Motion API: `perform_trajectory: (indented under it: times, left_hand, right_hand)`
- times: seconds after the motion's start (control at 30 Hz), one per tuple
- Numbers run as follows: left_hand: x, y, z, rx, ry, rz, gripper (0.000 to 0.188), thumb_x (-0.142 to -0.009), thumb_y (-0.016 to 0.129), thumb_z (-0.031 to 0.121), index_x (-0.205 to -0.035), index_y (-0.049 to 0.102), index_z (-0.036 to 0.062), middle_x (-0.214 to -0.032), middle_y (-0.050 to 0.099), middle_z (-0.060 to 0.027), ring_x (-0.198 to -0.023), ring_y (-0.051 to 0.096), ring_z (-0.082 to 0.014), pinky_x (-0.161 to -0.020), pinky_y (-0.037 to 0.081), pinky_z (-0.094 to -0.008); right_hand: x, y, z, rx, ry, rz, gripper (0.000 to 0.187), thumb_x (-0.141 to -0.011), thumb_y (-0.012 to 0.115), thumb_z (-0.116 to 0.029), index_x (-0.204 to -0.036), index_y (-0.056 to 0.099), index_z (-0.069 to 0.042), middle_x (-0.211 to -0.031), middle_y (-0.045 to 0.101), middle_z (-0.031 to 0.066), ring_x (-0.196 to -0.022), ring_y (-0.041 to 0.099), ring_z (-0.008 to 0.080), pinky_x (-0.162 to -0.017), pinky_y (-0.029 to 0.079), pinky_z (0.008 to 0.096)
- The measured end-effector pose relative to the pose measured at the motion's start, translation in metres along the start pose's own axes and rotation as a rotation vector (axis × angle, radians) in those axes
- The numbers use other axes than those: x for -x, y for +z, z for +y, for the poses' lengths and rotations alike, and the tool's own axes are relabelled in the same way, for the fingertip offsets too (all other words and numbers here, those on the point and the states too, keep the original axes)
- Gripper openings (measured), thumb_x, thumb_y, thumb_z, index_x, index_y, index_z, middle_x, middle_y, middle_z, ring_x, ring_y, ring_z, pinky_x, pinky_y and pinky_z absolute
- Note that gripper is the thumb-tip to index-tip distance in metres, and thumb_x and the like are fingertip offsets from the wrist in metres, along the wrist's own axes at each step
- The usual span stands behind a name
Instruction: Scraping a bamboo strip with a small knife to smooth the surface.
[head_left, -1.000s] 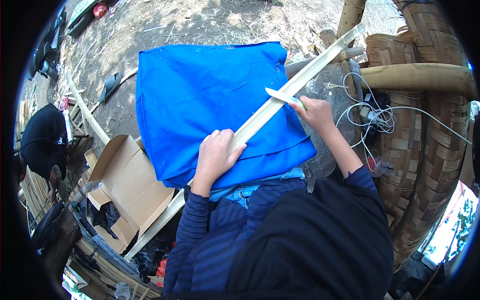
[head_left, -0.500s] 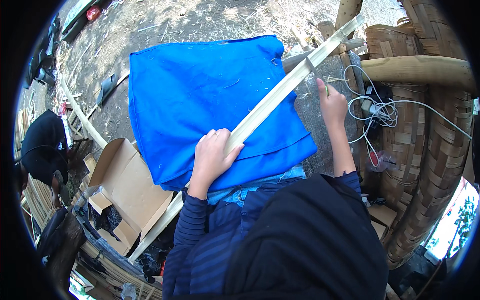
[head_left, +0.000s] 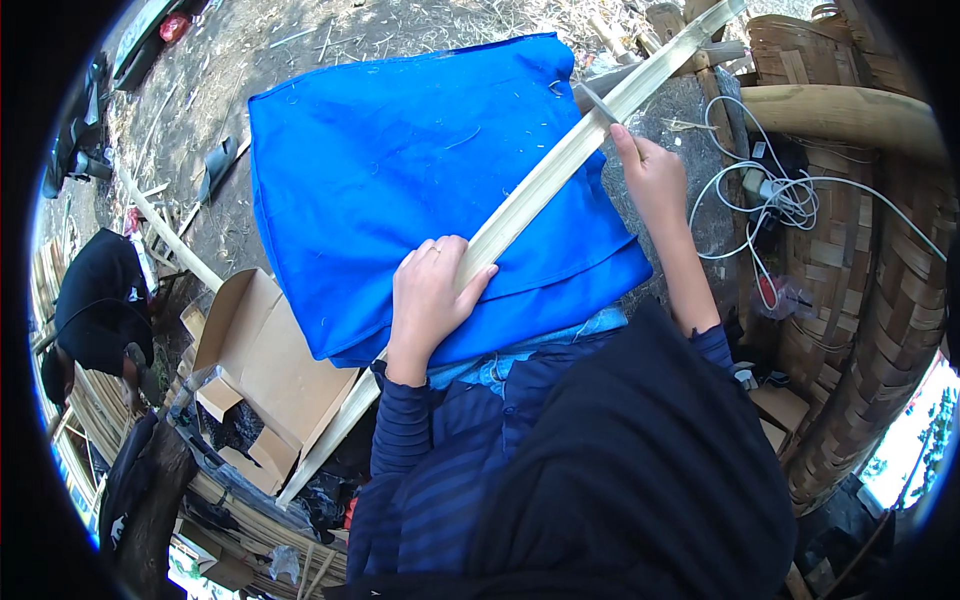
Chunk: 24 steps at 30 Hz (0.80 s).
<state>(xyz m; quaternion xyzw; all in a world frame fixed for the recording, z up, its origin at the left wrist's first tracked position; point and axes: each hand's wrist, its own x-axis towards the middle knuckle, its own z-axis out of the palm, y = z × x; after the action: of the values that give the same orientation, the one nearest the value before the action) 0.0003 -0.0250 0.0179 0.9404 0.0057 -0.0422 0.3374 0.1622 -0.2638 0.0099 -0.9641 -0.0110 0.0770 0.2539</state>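
Your left hand [head_left: 430, 295] pins the bamboo strip [head_left: 540, 190] on the blue cloth [head_left: 400, 170], fingers wrapped over it, while your right hand [head_left: 652, 175], closed around a knife [head_left: 598, 103], is mid-shaving; next stroke needs steady blade angle.

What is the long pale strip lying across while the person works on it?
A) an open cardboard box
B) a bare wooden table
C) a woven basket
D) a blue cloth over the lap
D: the bamboo strip lies diagonally on the blue cloth, pressed down by the left hand.

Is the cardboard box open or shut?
Open. The box's flaps are folded outward, baring its pale inside beside the blue cloth.
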Motion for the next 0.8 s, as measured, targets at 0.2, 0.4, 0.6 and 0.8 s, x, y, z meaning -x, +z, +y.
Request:
perform_trajectory:
  times: [0.2,0.4,0.6,0.8]
  left_hand:
    - [-0.017,0.000,0.000,-0.085,0.081,0.090,0.035,-0.080,0.069,0.033,-0.088,0.056,0.0008,-0.076,0.057,-0.0132,-0.072,0.057,-0.0295,-0.065,0.042,-0.0383]
    - [-0.035,0.005,0.003,-0.101,0.076,0.086,0.038,-0.082,0.066,0.038,-0.086,0.055,0.0015,-0.073,0.058,-0.0138,-0.071,0.056,-0.0306,-0.065,0.042,-0.0397]
    - [-0.033,0.012,0.000,-0.064,0.070,0.111,0.037,-0.079,0.067,0.038,-0.082,0.054,0.0035,-0.076,0.060,-0.0122,-0.074,0.057,-0.0288,-0.065,0.043,-0.0387]
    - [-0.032,0.012,0.002,-0.075,0.058,0.109,0.036,-0.079,0.068,0.038,-0.080,0.054,0.0039,-0.077,0.060,-0.0119,-0.074,0.057,-0.0287,-0.066,0.043,-0.0389]
  right_hand:
    - [0.011,0.001,-0.008,0.057,-0.142,-0.113,0.063,-0.089,0.046,-0.059,-0.060,0.056,-0.004,-0.050,0.051,0.0148,-0.049,0.054,0.0338,-0.048,0.040,0.0425]
    - [0.012,0.001,-0.024,0.048,-0.134,-0.007,0.062,-0.089,0.046,-0.058,-0.060,0.058,-0.004,-0.053,0.055,0.0160,-0.054,0.059,0.0357,-0.050,0.044,0.0445]
    - [0.047,0.012,-0.022,0.229,-0.471,-0.164,0.055,-0.088,0.049,-0.056,-0.065,0.059,-0.007,-0.053,0.057,0.0164,-0.053,0.061,0.0348,-0.048,0.048,0.0440]
    - [0.029,-0.003,-0.016,0.307,-0.354,-0.014,0.057,-0.089,0.048,-0.056,-0.065,0.059,-0.006,-0.054,0.057,0.0164,-0.053,0.062,0.0336,-0.047,0.048,0.0430]
